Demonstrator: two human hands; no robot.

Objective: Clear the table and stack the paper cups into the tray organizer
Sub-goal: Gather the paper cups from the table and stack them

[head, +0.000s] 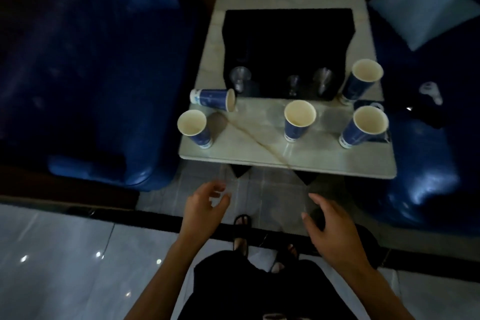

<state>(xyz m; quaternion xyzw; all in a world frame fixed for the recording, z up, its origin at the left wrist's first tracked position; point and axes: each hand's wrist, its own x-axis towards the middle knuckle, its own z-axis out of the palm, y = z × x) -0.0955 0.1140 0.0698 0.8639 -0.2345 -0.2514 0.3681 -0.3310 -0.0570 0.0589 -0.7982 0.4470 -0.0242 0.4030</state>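
Nothing picked up yet: both hands, left (205,205) and right (330,226), hang spread and empty. Next I'd reach to 12 o'clock for the middle cup (298,119).

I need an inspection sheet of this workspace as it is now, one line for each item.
Surface: pale marble table.
Job's things: four upright blue paper cups, one lying cup at left; black tray organizer behind them.
Clutter: three clear plastic cups at the organizer's front.
Hands: left hand and right hand open, empty, short of the table.
Cables: nothing seen.
Surroundings: blue sofas both sides, tiled floor.
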